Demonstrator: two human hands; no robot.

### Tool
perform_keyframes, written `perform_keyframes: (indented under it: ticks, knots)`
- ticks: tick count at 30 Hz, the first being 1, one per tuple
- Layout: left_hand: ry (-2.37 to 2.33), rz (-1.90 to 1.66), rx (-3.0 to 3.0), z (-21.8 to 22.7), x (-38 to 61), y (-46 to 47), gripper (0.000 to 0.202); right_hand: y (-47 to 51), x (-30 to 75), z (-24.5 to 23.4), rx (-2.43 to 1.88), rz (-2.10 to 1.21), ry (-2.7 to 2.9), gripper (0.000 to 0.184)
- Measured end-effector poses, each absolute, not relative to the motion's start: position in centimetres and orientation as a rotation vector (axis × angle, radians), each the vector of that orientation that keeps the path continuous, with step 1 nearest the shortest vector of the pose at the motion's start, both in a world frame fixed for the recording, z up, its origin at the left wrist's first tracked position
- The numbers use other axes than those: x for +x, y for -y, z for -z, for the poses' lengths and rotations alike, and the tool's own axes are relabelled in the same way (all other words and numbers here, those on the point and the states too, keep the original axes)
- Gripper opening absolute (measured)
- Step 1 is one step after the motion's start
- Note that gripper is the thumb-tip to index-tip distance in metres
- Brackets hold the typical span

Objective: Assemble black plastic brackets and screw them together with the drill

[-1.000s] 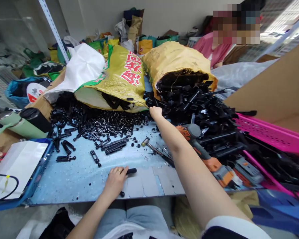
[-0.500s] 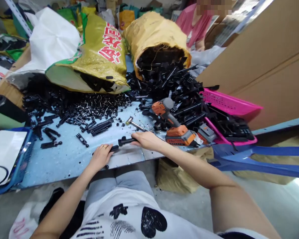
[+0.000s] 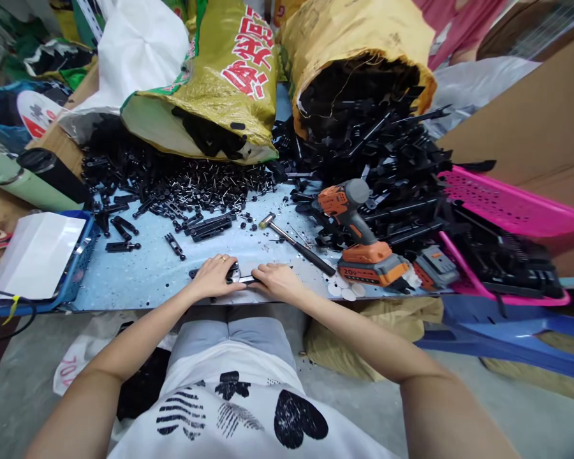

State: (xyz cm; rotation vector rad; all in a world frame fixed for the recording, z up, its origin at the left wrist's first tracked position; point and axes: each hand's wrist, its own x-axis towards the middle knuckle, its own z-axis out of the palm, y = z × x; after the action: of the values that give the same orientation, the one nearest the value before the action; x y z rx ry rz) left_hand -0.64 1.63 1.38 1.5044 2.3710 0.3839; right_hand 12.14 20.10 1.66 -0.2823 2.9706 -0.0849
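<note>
At the table's front edge, my left hand (image 3: 215, 278) is closed over a black plastic part (image 3: 233, 273), whose ends show on both sides of my fingers. My right hand (image 3: 278, 281) grips the end of a dark, shiny rod-like piece (image 3: 247, 279) that reaches to the part under my left hand. Whether the two are joined is hidden by my fingers. Just beyond my right hand lies a hammer (image 3: 297, 245) with a black handle. An orange and grey cordless power tool (image 3: 358, 236) stands to its right.
Black parts spill from a yellow sack (image 3: 358, 32) and a green-gold bag (image 3: 210, 76). Small screws (image 3: 210, 185) lie heaped behind. A pink basket (image 3: 521, 207) of black parts is at right, a blue tray (image 3: 83, 255) at left. Another person's pink sleeve (image 3: 463, 22) shows at the back.
My hands have come closer together, and the piece in my right hand now meets the part in my left. The hammer's handle is uncovered. The whole view has shifted.
</note>
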Motion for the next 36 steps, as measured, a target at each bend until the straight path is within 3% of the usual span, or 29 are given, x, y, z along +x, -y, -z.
perform_keyframes:
  ticks: [3,8,13,19,21,24,27,30,33,36]
  knots:
    - [-2.418,-0.447,1.527,-1.1,-0.5,-1.3,0.069,-19.3,12.5,-2.2,-0.243,0.011,-3.043,0.037]
    - [-2.455,-0.627,1.598,-0.3,-0.7,-0.5,0.055,-18.6,12.2,-3.3,-0.311,-0.086,-3.111,0.026]
    - [-2.439,-0.605,1.726,0.1,-0.7,-0.5,0.047,-19.3,11.3,-3.9,-0.409,-0.063,-3.088,0.029]
    - [-2.378,-0.413,1.708,-0.5,0.0,-1.3,0.053,-21.0,12.0,-2.1,-0.485,-0.001,-3.053,0.037]
    - [-2.292,-0.37,1.755,-0.8,-0.3,-2.8,0.054,-22.0,12.4,-1.2,-0.426,0.053,-3.057,0.041]
    - [-2.401,-0.39,1.711,-1.2,-2.1,-7.1,0.04,-24.2,11.7,-0.5,-0.221,0.075,-3.133,0.037]
    - [-2.609,-0.292,1.48,-1.3,-4.8,-12.1,0.034,-26.4,9.7,-0.3,0.135,-0.093,-3.163,0.029]
    - [-2.628,-0.283,1.387,-1.3,-6.4,-14.3,0.029,-27.6,7.9,-0.2,0.2,-0.167,-3.075,0.029]
    - [-2.65,-0.342,1.375,-1.5,-6.5,-12.0,0.019,-27.3,7.8,-0.2,0.197,0.084,-3.105,0.025]
    - [-2.627,-0.851,1.132,-2.0,-6.3,-6.6,0.014,-26.1,8.6,-0.8,0.218,0.717,-3.146,0.023]
